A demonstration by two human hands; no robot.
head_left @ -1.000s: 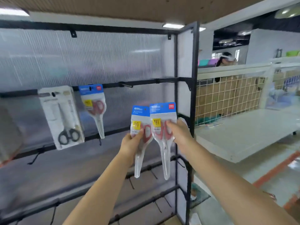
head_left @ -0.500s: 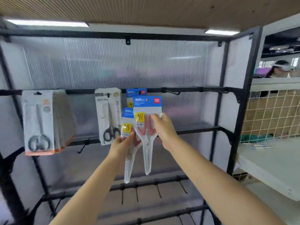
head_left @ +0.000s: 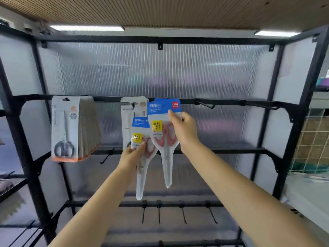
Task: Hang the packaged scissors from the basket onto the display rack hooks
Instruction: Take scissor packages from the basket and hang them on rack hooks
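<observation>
The right hand [head_left: 185,130] pinches a red-handled scissors pack [head_left: 164,125] just below the rack's upper bar [head_left: 231,102], ready for hooking, while the left hand [head_left: 132,155] grips a second pack [head_left: 142,139].

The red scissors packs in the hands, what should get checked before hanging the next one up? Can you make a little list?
1. Right hand grips the higher red scissors pack: ok.
2. Left hand holds the lower red scissors pack, out of the way: ok.
3. Higher pack's blue header reaches the middle rail: ok.
4. Hang hole lined up with a hook: cannot tell; the hole is not visible.
5. Free hook nearby: ok, an empty hook sticks out just right of the pack.
6. Pack upright, blades pointing down: ok, only slightly tilted.
</observation>
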